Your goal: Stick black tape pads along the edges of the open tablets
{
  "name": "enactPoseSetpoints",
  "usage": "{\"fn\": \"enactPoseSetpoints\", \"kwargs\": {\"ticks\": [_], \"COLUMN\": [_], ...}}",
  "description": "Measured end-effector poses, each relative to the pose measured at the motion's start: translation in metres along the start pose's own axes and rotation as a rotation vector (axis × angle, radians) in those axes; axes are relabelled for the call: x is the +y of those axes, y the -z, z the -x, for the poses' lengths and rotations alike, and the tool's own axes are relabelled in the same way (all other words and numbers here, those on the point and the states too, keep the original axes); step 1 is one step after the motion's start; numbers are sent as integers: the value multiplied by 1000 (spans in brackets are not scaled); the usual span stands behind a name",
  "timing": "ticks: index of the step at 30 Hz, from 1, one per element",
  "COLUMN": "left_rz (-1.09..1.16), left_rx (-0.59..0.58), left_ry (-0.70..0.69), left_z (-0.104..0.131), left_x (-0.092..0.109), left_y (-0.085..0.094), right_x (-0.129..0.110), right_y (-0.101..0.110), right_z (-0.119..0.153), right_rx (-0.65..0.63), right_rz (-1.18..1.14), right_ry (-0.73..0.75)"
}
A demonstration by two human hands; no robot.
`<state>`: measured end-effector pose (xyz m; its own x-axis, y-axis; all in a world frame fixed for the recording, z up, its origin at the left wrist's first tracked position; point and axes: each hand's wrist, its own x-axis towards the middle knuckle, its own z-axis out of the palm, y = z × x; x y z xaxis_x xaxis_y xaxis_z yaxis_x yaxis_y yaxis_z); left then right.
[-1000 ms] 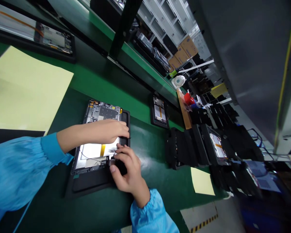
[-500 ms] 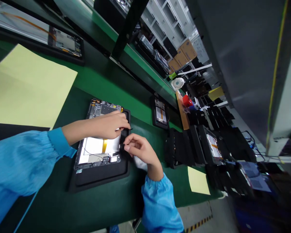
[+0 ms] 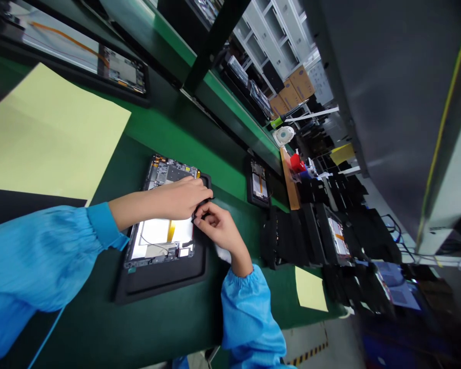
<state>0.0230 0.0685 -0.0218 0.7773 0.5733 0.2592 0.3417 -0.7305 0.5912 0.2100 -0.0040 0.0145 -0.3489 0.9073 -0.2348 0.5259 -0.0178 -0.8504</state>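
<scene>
An opened tablet [image 3: 162,238] with bare circuit boards, a white inner panel and a yellow strip lies in a black foam tray [image 3: 159,282]. My left hand [image 3: 182,199] reaches across the tablet, its fingers curled over the right edge and closed at a small dark piece I cannot make out. Just below it, my right hand [image 3: 221,228] pinches at the same edge, thumb and finger together on something small and dark. The fingertips of both hands are close together. My left forearm and hand hide the tablet's middle.
A yellow sheet [image 3: 54,138] lies to the left, a smaller one [image 3: 310,289] to the right. Other opened tablets rest in black trays at the far left [image 3: 123,69] and beyond my hands [image 3: 259,182]. Stacked black trays [image 3: 292,236] stand at the right.
My right hand has moved up towards my left, and their fingertips are now closer together. The whole view has shifted slightly. The tablet stays in its tray.
</scene>
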Motion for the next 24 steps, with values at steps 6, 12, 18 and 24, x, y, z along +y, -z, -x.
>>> {"fn": "enactPoseSetpoints", "kwargs": {"ticks": [6, 12, 18, 24], "left_rz": [-38, -53, -57, -78], "left_rx": [-22, -4, -49, -77], "left_ry": [23, 9, 53, 95], "left_z": [0, -1, -2, -2], "left_x": [3, 1, 4, 8], "left_y": [4, 1, 2, 8], "right_x": [-2, -4, -3, -2], "right_y": [-5, -2, -2, 2], "right_z": [3, 5, 7, 5], "right_rx": [91, 46, 29, -45], "right_rz": [151, 166, 42, 115], "right_ry": [25, 41, -4, 10]}}
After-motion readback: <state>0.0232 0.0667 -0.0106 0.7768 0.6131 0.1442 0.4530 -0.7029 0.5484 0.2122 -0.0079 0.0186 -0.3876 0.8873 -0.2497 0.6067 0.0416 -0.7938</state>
